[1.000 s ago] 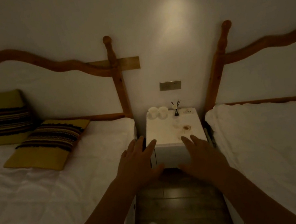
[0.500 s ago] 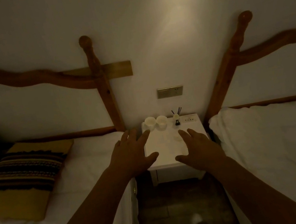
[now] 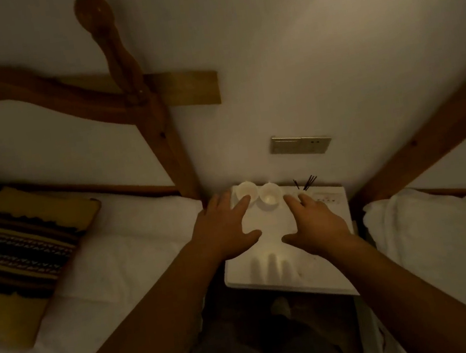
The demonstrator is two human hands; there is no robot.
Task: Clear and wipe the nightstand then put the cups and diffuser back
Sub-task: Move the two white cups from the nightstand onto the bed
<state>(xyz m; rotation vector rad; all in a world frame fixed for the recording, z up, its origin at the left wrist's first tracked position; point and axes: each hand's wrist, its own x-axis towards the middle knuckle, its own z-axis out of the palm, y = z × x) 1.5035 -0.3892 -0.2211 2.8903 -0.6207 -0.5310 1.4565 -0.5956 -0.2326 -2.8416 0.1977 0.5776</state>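
Two cups [image 3: 257, 196] at back-left of nightstand surface [image 3: 273, 273], diffuser [image 3: 303, 190] just right of them. Left hand [image 3: 223, 232], right hand [image 3: 315, 221] spread, fingers straight, holding nothing. Advice: lift cups singly by rim, keep diffuser upright, park all on bed [image 3: 113, 272].

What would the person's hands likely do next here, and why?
Probably the left hand closes on the nearer cup: its open fingers already reach that cup, and both cups and the diffuser still stand at the back of the nightstand, which must be cleared.
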